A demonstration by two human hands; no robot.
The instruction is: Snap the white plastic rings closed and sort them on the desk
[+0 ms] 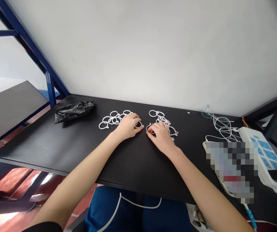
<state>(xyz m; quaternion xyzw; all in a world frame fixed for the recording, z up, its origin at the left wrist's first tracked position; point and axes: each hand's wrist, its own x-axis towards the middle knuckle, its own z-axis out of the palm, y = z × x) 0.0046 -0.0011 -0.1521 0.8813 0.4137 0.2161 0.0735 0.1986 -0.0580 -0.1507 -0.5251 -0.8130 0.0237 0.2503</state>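
On the black tabletop lie white plastic curtain rings with small eyelets, in a left pile (106,120) and a right pile (161,116). My left hand (128,125) rests at the right end of the left pile, its thumb and fingers curved closed round a ring (140,123). Just across a narrow gap, my right hand (161,137) pinches another ring (147,128) between thumb and fingers, at the near left side of the right pile. Parts of both rings are hidden behind the fingers, and my palms cover some others.
A crumpled black plastic bag (74,111) lies at the left of the table (80,141). To the right are tangled white cables (222,127), a pixelated phone-like object (230,170) and a white power strip (261,151). A white wall rises behind; blue metal frame bars (32,42) stand left.
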